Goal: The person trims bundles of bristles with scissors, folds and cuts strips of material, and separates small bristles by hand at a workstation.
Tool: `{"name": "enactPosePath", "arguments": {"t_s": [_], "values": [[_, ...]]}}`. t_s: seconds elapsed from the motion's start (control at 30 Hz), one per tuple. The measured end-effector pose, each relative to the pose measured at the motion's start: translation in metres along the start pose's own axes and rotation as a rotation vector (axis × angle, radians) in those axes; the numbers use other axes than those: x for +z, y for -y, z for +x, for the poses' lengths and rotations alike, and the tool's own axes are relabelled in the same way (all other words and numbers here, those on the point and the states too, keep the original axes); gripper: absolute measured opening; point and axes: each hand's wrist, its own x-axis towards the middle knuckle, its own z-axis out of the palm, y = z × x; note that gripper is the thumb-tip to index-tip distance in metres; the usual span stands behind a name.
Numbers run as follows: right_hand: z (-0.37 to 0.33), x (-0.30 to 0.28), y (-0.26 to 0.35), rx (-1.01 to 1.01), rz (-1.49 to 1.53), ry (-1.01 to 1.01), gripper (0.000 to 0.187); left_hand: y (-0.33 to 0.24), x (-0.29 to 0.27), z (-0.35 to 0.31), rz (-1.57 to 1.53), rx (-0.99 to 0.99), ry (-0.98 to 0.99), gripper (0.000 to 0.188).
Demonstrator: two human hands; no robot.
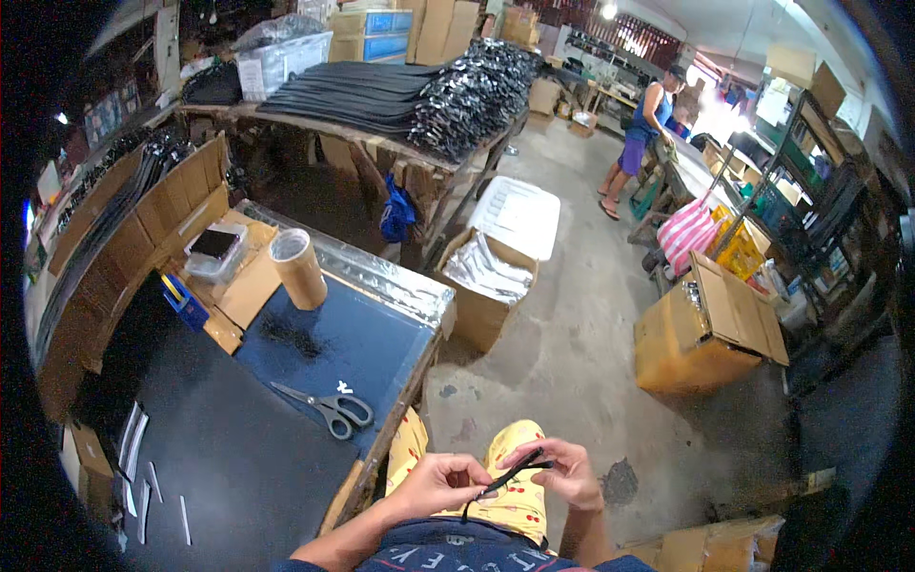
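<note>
Above my lap, I hold a thin black strap between both hands. My left hand is closed, pinching it near its lower end, and a short dark end hangs below the fingers. My right hand has its fingers bent around the upper end, where the strap looks looped or doubled. To the left, grey-handled scissors lie partly spread on the blue-black tabletop. Beside them is a small white scrap. Several pale narrow strips lie farther left on a black surface.
A cardboard tube stands on the table near a clear plastic tub. Beyond it, long black straps are piled on a bench. An open carton stands beside the table; another box is at right. A person stands farther back.
</note>
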Motion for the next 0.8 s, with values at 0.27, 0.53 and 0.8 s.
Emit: {"name": "enactPosePath", "arguments": {"t_s": [0.27,0.53,0.8], "values": [[0.039,0.009,-0.002,-0.127,-0.373,0.072,0.036,-0.013,-0.024,-0.018,0.16,-0.162,-0.052,0.011],[0.061,0.02,-0.011,-0.412,-0.837,0.247,0.026,-0.012,-0.038,-0.033,0.339,-0.149,-0.188,0.02],[0.06,0.02,0.015,-0.39,-0.872,-0.292,0.024,-0.039,-0.053,-0.023,0.606,0.412,-0.522,0.016]]}}
